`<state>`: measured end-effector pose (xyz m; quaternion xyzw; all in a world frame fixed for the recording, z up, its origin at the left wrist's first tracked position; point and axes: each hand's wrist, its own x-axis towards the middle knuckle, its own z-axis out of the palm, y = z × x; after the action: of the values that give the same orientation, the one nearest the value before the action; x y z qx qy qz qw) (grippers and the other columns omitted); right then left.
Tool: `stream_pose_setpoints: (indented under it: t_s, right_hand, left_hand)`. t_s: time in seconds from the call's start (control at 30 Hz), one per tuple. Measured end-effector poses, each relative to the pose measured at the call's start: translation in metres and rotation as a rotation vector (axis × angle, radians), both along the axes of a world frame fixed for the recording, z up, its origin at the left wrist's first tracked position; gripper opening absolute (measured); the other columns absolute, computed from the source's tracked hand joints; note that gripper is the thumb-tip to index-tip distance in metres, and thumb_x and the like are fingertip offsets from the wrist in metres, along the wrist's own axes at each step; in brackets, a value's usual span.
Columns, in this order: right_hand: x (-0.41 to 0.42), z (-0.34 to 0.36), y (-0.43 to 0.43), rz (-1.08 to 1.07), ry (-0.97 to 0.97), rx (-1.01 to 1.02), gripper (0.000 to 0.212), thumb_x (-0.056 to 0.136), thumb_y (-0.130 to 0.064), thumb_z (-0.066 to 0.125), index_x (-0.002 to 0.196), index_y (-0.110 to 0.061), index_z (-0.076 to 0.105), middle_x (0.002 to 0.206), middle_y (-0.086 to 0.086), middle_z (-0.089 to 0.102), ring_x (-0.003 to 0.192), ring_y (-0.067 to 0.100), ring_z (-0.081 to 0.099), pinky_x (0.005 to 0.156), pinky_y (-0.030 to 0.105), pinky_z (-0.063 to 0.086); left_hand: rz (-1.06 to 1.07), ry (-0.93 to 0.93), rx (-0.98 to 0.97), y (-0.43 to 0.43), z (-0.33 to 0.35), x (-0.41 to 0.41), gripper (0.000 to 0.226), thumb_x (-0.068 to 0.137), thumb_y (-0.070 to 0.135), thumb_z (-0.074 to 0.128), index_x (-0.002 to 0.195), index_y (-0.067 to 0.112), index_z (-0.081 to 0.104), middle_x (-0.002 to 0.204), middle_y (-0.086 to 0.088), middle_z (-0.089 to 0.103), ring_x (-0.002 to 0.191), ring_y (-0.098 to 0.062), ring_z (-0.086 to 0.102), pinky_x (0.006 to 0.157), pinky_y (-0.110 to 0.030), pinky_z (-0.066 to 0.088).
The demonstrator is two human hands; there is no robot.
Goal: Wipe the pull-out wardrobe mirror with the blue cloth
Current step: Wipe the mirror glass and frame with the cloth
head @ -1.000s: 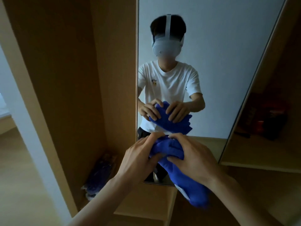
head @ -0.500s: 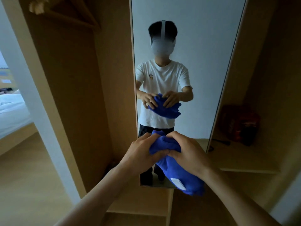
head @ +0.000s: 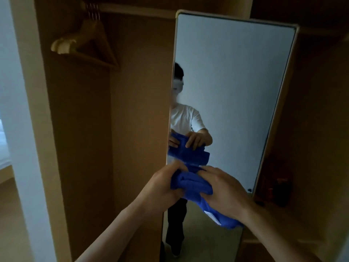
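At the open wardrobe (head: 136,110): wooden carcass, dim light, hangers (head: 85,42) on the rail at upper left.

Pull-out mirror (head: 236,91): stands upright in a slim pale frame, left edge just beside a wooden partition, glass facing the person.
Judgement: a tall thin pane on a sliding fitting, rigid but fragile, and likely to wobble under a hard push. Pressure should be moderate and flat. The frame edge, not the glass, is the sensible place to steady it.

Blue cloth (head: 190,183): held in front of the lower part of the mirror, apart from the glass as far as can be told. It is bunched into a thick roll with a tail hanging down to the right.
Judgement: light, soft, towel-like fabric. Little risk of slipping from a grip, but it flops. Best taken as a folded pad under a flat palm, so a broad face meets the glass.

Left hand (head: 160,188): grips the roll's left end, fingers curled over it.
Right hand (head: 224,191): grips the right end, fingers curled round it.

White label (head: 212,216): shows on the hanging tail; better kept off the glass.
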<state>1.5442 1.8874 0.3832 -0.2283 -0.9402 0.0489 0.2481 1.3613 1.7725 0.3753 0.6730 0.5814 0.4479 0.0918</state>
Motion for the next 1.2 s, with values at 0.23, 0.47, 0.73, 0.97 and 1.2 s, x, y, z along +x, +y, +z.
stream_pose_setpoints:
  t_s: [0.23,0.47,0.73,0.97,1.2]
  right_hand:
    - [-0.029,0.060,0.002,-0.036,0.117,0.122,0.028,0.085,-0.033,0.067,0.110,-0.025,0.056,0.142,-0.016,0.044,0.119,0.010,0.050,0.090,0.035,0.050]
    - [-0.049,0.124,0.003,0.016,0.299,0.314,0.034,0.086,-0.040,0.055,0.115,-0.034,0.038,0.089,-0.020,0.050,0.064,-0.002,0.050,0.055,0.015,0.035]
    - [-0.061,0.194,0.020,-0.182,0.167,0.704,0.042,0.081,-0.008,0.067,0.120,-0.016,0.053,0.110,0.003,0.047,0.097,0.019,0.050,0.064,0.034,0.049]
    - [-0.059,0.248,0.034,-0.179,0.273,0.939,0.043,0.079,-0.008,0.072,0.116,-0.009,0.051,0.094,0.010,0.064,0.077,0.027,0.060,0.068,0.043,0.053]
    - [-0.077,0.299,0.056,-0.167,0.288,1.144,0.044,0.080,-0.003,0.063,0.123,-0.012,0.055,0.122,0.007,0.064,0.109,0.029,0.057,0.093,0.046,0.046]
  left_hand:
    - [-0.004,-0.020,0.245,0.020,0.056,-0.012,0.049,0.080,-0.015,0.063,0.105,0.026,0.053,0.094,0.008,0.065,0.082,-0.013,0.063,0.066,-0.033,0.053]
    - [-0.022,0.020,0.363,0.033,0.115,-0.035,0.083,0.086,-0.007,0.068,0.149,0.034,0.030,0.129,0.008,0.063,0.110,-0.008,0.067,0.087,-0.030,0.061]
    - [0.215,0.085,0.497,0.059,0.161,-0.045,0.075,0.085,0.022,0.082,0.149,0.028,0.042,0.142,0.008,0.043,0.112,0.013,0.046,0.083,0.006,0.038]
    - [0.161,-0.122,0.372,0.080,0.200,-0.044,0.098,0.090,0.028,0.077,0.162,0.026,0.009,0.112,0.029,0.053,0.092,0.020,0.059,0.068,-0.004,0.046]
    - [0.145,-0.268,0.358,0.102,0.190,-0.054,0.046,0.094,0.026,0.069,0.135,0.038,0.051,0.120,0.006,0.070,0.108,-0.010,0.068,0.076,-0.015,0.053]
